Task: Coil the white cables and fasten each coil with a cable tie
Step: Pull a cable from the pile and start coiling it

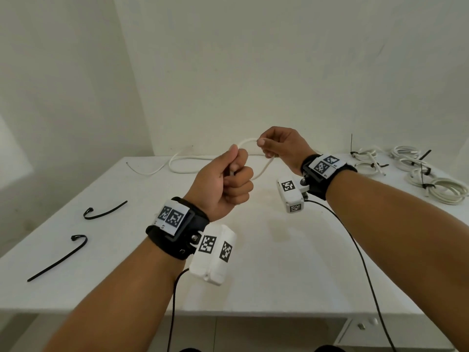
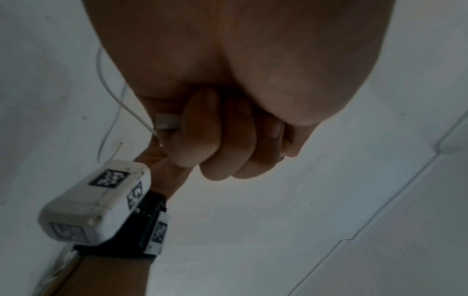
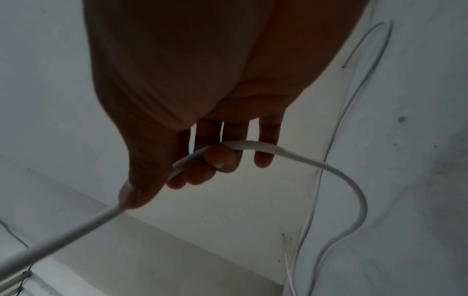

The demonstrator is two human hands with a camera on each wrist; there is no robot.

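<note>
While two black ties (image 1: 57, 260) are lying loose on the table (image 1: 266, 270) nearest us, we are holding our left hand (image 1: 223, 185) fisted around the cable (image 1: 247, 141). Beyond it, our right hand (image 1: 281, 146) is pinching the same cable (thumb against fingers), looping it above the table. Farther right, tied coils (image 1: 429, 174) are resting.

Readable marks, head view. No word, brand or number reads with certainty. The band on my right wrist (image 1: 326, 165) carries two black-and-white square code patterns, each with tiny characters beside it, too small to make out. The band on my left wrist (image 1: 172, 217) carries two more patterns. The white camera boxes, left (image 1: 213, 252) and right (image 1: 290, 193), bear similar patterns.
</note>
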